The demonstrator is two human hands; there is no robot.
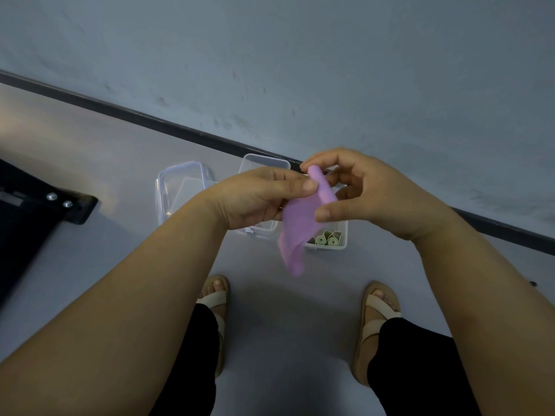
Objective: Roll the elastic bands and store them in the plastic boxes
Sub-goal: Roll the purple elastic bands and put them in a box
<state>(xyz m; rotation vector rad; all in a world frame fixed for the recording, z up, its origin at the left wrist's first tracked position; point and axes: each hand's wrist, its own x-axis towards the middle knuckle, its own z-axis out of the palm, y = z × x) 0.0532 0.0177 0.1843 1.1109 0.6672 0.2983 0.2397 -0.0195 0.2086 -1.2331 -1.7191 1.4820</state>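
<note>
- Gray floor (105, 163) runs up to a gray wall (300, 55), and a person stands on it in tan sandals (381, 307).
- Both hands are up in the air over the boxes, and they hold a purple band (297, 226) between them.
- The left hand (258, 202) pinches the band near its top edge with thumb and fingers.
- The right hand (375, 193) pinches the small rolled part at the top. The rest hangs down loose.
- A clear box (264, 159) sits on the floor under the hands. I cannot tell what is in it.
- Just beside it, a second box (344, 235) holds green rolls (326, 239).
- The band looks thin, soft and very light. It flops and bends, so I think the roll may spring open if a hand lets go.
- The best place to hold looks like the rolled end, with fingers on both sides to squeeze it tight.
</note>
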